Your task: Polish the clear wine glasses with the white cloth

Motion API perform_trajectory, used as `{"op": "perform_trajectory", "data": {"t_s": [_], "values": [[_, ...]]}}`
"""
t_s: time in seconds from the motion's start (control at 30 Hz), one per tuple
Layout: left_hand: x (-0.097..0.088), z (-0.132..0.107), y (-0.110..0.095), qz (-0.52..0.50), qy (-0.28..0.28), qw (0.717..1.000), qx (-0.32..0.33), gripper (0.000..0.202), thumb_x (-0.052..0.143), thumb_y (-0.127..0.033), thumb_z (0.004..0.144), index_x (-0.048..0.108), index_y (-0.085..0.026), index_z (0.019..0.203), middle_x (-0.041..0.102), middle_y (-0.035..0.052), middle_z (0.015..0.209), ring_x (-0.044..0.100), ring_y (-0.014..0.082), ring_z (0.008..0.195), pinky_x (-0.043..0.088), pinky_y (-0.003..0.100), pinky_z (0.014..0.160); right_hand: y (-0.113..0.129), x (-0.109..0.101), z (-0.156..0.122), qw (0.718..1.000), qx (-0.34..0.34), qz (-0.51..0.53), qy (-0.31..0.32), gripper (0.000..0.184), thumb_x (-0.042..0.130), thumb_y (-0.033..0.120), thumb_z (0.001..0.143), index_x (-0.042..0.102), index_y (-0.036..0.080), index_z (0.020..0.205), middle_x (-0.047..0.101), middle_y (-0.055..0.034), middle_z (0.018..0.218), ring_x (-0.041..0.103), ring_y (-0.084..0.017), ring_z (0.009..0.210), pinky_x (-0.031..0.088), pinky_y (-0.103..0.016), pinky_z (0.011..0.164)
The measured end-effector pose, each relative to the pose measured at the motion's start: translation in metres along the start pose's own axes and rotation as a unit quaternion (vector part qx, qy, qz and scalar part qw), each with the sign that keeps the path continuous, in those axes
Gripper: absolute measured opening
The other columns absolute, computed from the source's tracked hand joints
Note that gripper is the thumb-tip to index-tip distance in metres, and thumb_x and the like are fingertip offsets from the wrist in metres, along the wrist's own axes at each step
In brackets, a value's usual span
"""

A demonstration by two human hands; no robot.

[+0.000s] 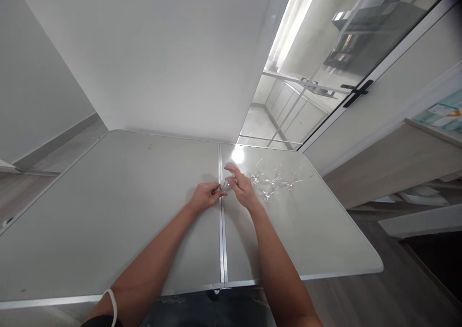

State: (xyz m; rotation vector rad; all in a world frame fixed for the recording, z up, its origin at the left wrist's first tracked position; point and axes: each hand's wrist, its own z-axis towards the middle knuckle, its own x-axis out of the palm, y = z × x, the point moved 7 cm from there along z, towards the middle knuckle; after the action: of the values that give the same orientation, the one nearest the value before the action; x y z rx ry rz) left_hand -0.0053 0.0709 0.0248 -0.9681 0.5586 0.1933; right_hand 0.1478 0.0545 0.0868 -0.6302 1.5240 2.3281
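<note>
My left hand (204,197) is closed near the table's seam, its thumb and fingers pinching the lower left end of a small clear, shiny piece (224,184). At the other end of that piece, the thumb and fingers of my right hand (244,191) also grip it, with the index finger raised. The piece is see-through and partly hidden by my fingers, so its exact kind cannot be made out. Several similar clear, curved pieces (272,185) lie loosely grouped on the table just right of my right hand.
The pale folding table (144,221) has a metal seam (222,240) down its middle. A white wall panel (173,62) rises behind it. A glass door with a black handle (357,94) stands at the back right. Wooden shelving (390,158) with packages is at the right.
</note>
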Motion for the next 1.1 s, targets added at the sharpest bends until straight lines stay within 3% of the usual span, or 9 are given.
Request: {"op": "perform_trajectory", "data": {"t_s": [0.13,0.33,0.5,0.57,0.63,0.73,0.87,0.97,1.1], "values": [[-0.003,0.001,-0.003,-0.059,-0.008,0.998,0.004,0.046,0.069,-0.053,0.086,0.055,-0.017,0.061,0.041,-0.0046,0.054,0.034,0.0091,0.053,0.030,0.024,0.055,-0.003,-0.001,0.000,0.979,0.049,0.199,0.014,0.042,0.055,0.046,0.097,0.058,0.024,0.133,0.058,0.0028,0.068,0.050,-0.014,0.058,0.042,-0.027,0.058],[-0.007,0.003,0.000,-0.125,-0.044,0.991,-0.016,0.045,0.074,-0.052,0.081,0.056,-0.017,0.060,0.038,-0.0045,0.055,0.031,0.0093,0.054,0.030,0.025,0.053,-0.020,-0.005,0.000,0.916,0.098,0.367,-0.130,0.037,0.060,0.052,0.092,0.058,0.026,0.118,0.062,0.0020,0.071,0.053,-0.014,0.058,0.042,-0.025,0.055],[-0.008,0.003,0.002,-0.091,-0.060,0.994,-0.019,0.047,0.071,-0.048,0.085,0.051,-0.017,0.057,0.039,-0.0042,0.055,0.033,0.0094,0.054,0.030,0.025,0.054,-0.002,-0.008,0.000,0.981,0.018,0.175,-0.077,0.041,0.060,0.054,0.094,0.061,0.028,0.126,0.069,-0.0002,0.084,0.062,-0.018,0.074,0.052,-0.038,0.085],[-0.009,0.002,0.002,-0.064,-0.063,0.996,-0.025,0.042,0.070,-0.046,0.086,0.054,-0.017,0.060,0.041,-0.0048,0.055,0.034,0.0093,0.053,0.030,0.025,0.055,0.007,-0.008,0.000,0.996,-0.031,0.068,-0.043,0.042,0.060,0.051,0.095,0.061,0.029,0.131,0.070,0.0002,0.085,0.063,-0.020,0.081,0.042,-0.045,0.106],[-0.007,0.001,0.001,-0.035,-0.051,0.998,-0.024,0.038,0.071,-0.045,0.085,0.057,-0.017,0.062,0.043,-0.0051,0.054,0.035,0.0091,0.053,0.031,0.024,0.056,0.009,-0.006,0.001,0.999,-0.042,0.014,-0.014,0.040,0.054,0.052,0.098,0.063,0.029,0.131,0.068,0.0010,0.079,0.063,-0.021,0.082,0.036,-0.048,0.112],[-0.004,0.000,-0.001,-0.007,-0.025,1.000,-0.012,0.036,0.074,-0.044,0.083,0.061,-0.017,0.063,0.046,-0.0048,0.054,0.037,0.0089,0.052,0.031,0.024,0.056,0.002,-0.006,0.002,0.999,0.003,0.040,0.016,0.044,0.043,0.057,0.101,0.070,0.026,0.117,0.068,-0.0004,0.079,0.061,-0.020,0.078,0.047,-0.039,0.093],[-0.003,0.000,-0.003,-0.045,-0.021,0.999,-0.006,0.036,0.074,-0.048,0.082,0.064,-0.018,0.067,0.045,-0.0048,0.055,0.036,0.0090,0.052,0.031,0.024,0.055,-0.011,-0.009,0.000,0.966,0.093,0.243,-0.007,0.050,0.047,0.067,0.096,0.068,0.022,0.107,0.069,-0.0023,0.080,0.059,-0.017,0.065,0.045,-0.028,0.062],[-0.006,0.002,-0.003,-0.079,-0.033,0.996,-0.007,0.041,0.073,-0.050,0.083,0.058,-0.017,0.062,0.038,-0.0050,0.054,0.031,0.0090,0.053,0.028,0.024,0.053,-0.018,-0.012,-0.001,0.922,0.118,0.363,-0.066,0.045,0.057,0.064,0.091,0.061,0.024,0.112,0.066,-0.0002,0.072,0.057,-0.016,0.058,0.042,-0.026,0.054],[-0.009,0.002,-0.003,-0.106,-0.053,0.993,-0.011,0.051,0.070,-0.050,0.085,0.046,-0.018,0.055,0.034,-0.0042,0.055,0.029,0.0093,0.054,0.027,0.025,0.053,-0.024,-0.014,-0.001,0.903,0.120,0.393,-0.126,0.039,0.064,0.052,0.088,0.057,0.027,0.117,0.062,0.0035,0.070,0.054,-0.014,0.056,0.041,-0.024,0.051]]}}
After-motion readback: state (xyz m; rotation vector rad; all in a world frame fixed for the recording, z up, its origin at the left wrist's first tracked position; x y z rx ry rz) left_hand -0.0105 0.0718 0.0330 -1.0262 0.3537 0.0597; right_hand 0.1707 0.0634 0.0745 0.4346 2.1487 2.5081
